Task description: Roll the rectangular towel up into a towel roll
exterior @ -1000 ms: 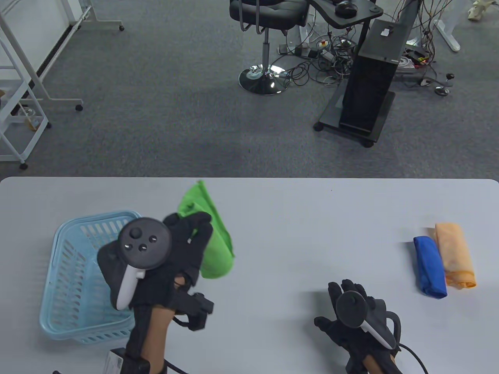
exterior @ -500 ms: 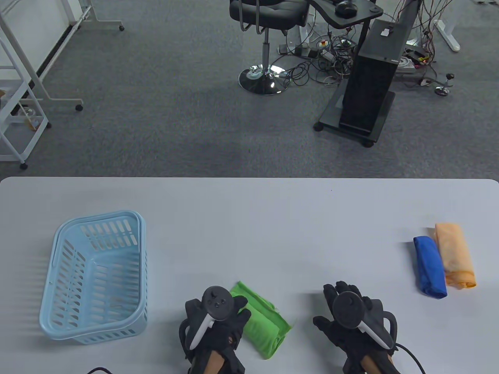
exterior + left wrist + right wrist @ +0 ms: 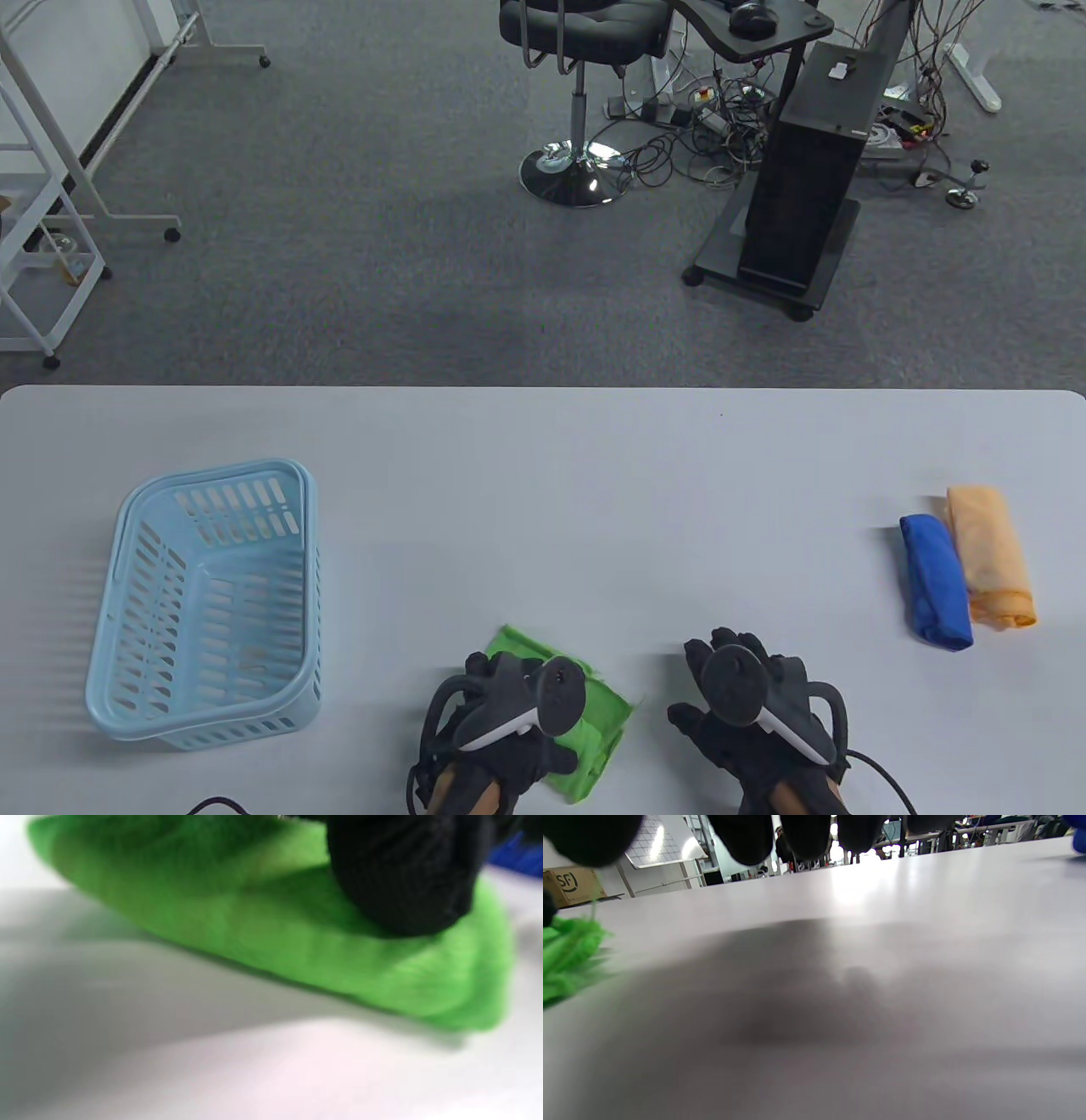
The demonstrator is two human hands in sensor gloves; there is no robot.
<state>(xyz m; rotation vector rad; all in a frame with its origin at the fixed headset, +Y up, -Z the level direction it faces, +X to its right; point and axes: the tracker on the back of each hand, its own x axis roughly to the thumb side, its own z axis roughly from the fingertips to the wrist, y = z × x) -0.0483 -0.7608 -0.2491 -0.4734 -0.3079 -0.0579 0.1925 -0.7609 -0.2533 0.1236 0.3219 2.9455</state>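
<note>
A folded green towel [image 3: 604,715] lies on the white table [image 3: 594,509] near its front edge. My left hand [image 3: 509,722] lies over the towel's left part and holds it. In the left wrist view a black gloved finger [image 3: 403,878] presses on top of the green towel [image 3: 275,942], which rests on the table. My right hand [image 3: 738,679] is open with fingers spread, just above the table, right of the towel and apart from it. In the right wrist view its fingertips [image 3: 806,836] hang over bare table, with the towel's edge [image 3: 568,955] at the left.
A light blue plastic basket [image 3: 204,594] stands at the left of the table. A rolled blue towel [image 3: 933,581] and a rolled orange towel [image 3: 988,556] lie side by side at the right. Beyond the table's far edge is carpet with a chair and cables.
My left hand brought the green towel down from beside the basket to the table's front edge, then turned over it. My right hand shifted slightly left.
</note>
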